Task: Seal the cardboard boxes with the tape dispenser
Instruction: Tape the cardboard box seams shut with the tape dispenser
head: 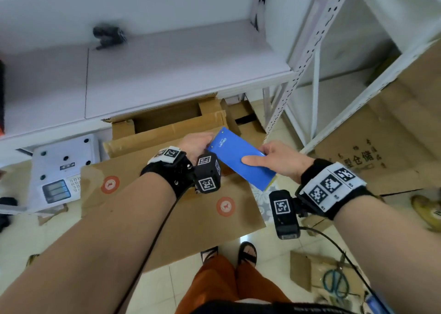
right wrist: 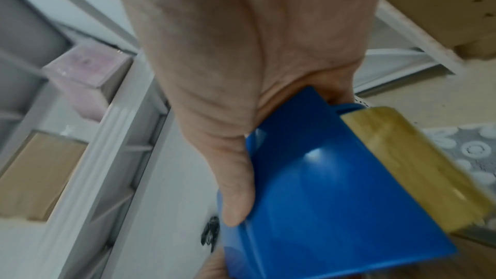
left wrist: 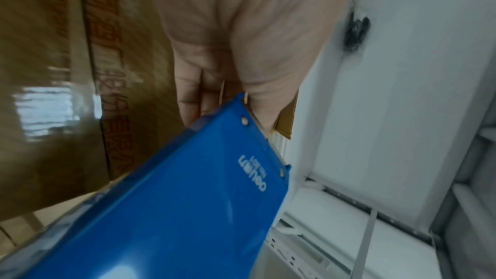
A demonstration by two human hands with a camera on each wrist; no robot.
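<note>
I hold a blue tape dispenser (head: pixel 238 157) in both hands above a large brown cardboard box (head: pixel 167 208) on the floor. My left hand (head: pixel 195 144) pinches its far, cutter end; the fingertips are hidden behind it. My right hand (head: pixel 279 157) grips the near part, thumb flat on the blue top. The left wrist view shows the left hand (left wrist: pixel 241 39), the dispenser (left wrist: pixel 188 209) and a glossy taped box face (left wrist: pixel 53 103). Seen from the right wrist, the right hand (right wrist: pixel 241 60) wraps the dispenser (right wrist: pixel 322 198), with a yellowish tape roll (right wrist: pixel 418 167) at its side.
A white shelf (head: pixel 167 70) with a small black object (head: pixel 108 37) runs behind the box. A white scale (head: pixel 62 173) sits at left. A white metal rack (head: pixel 307 58) and flattened cardboard (head: pixel 381 146) stand at right. Scissors (head: pixel 335 282) lie on the floor near my sandalled feet (head: pixel 248 254).
</note>
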